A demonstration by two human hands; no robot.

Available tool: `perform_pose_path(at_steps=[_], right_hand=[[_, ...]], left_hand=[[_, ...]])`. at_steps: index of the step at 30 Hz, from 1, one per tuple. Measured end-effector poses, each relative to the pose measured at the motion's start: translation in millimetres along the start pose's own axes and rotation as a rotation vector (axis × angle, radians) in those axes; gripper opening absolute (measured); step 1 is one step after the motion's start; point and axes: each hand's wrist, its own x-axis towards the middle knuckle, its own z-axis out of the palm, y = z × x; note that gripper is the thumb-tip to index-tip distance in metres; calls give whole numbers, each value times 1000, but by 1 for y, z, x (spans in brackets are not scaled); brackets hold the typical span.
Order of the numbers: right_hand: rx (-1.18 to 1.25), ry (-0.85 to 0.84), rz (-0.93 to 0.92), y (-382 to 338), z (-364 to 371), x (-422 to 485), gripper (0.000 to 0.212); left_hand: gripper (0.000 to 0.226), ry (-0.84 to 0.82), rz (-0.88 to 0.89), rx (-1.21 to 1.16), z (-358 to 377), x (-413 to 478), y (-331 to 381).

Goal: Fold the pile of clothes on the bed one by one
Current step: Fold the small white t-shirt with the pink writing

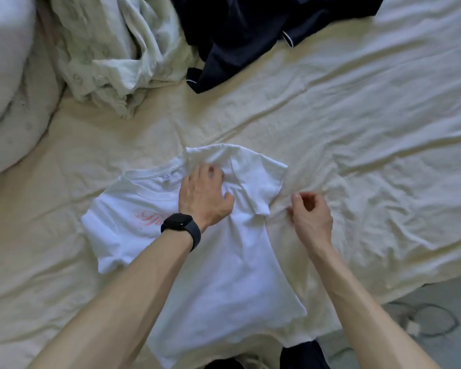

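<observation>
Your bed [357,123] held the white T-shirt [224,262] flat by its near edge, with a pale green garment [104,49] and a navy garment [250,30] heaped at the far edge. Your left hand [202,198] pressed open-fingered on the shirt; your right hand [312,217] hovered empty, loosely curled, beside its sleeve.

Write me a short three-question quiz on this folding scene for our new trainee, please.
1. True or false: the left hand presses on the white T-shirt.
2. Which wrist wears the black watch? A left, B right, C neither.
3. What colour is the crumpled garment lying to the left of the dark blue garment?
Key: 1 true; 2 A; 3 pale green.
</observation>
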Motion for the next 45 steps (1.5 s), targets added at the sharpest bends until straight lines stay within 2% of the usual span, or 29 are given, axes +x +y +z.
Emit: perform_pose_path(at_steps=[2, 4, 6, 8, 9, 11, 12, 15, 17, 20, 22, 24, 26, 29, 32, 35, 37, 39, 40, 42, 43, 45], right_hand=[[35, -65, 40, -10, 2, 5, 34], [-76, -184, 40, -23, 8, 8, 60], [-243, -323, 34, -34, 13, 11, 72], [-385, -435, 25, -40, 18, 13, 66], [-435, -456, 13, -40, 19, 12, 56], [-443, -408, -42, -40, 18, 13, 34], [-388, -344, -71, -37, 16, 14, 28], [-94, -151, -90, -31, 6, 16, 16], [-48, -116, -86, -25, 6, 15, 13], [5, -179, -35, -16, 9, 11, 19], [-18, -253, 0, -15, 10, 8, 26], [-81, -272, 9, -12, 12, 8, 18], [-31, -214, 57, -10, 11, 6, 21], [94, -64, 84, -15, 13, 0, 21], [110, 75, -35, -17, 20, -13, 17], [221, 81, -166, -19, 27, -34, 13], [178, 99, -354, -14, 37, -57, 12], [37, 35, -529, -1, 49, -84, 11], [-67, -70, -545, 7, 55, -96, 13], [-281, -350, -417, 21, 62, -114, 29], [-314, -423, -291, 27, 64, -119, 35], [-166, -379, -26, 29, 63, -123, 35]], left_hand=[[41, 112, 59, -55, -17, 26, 17], [49, 39, 153, -60, -28, 53, 35], [51, -87, 277, 18, -33, 75, 53], [44, -154, 365, 112, -34, 91, 67], [38, -181, 389, 149, -34, 97, 73], [26, -236, 412, 164, -35, 107, 82], [21, -253, 395, 104, -37, 111, 84], [17, -273, 230, -297, -46, 116, 80], [17, -290, 180, -361, -51, 116, 74], [21, -327, 168, -285, -51, 113, 71], [28, -332, 172, -267, -51, 111, 78], [29, -339, 198, -213, -50, 111, 87], [21, -351, 207, -229, -50, 113, 94], [10, -356, 185, -437, -56, 109, 97], [10, -309, 210, -492, -65, 96, 83], [9, -207, 212, -541, -74, 66, 50], [11, -147, 175, -570, -76, 35, 20], [15, -107, 116, -505, -72, -1, -13], [16, -110, 76, -426, -66, -17, -31], [21, -229, -3, -169, -55, -44, -62], [28, -325, -31, -49, -49, -53, -74], [38, -396, -99, -75, -40, -55, -85]])
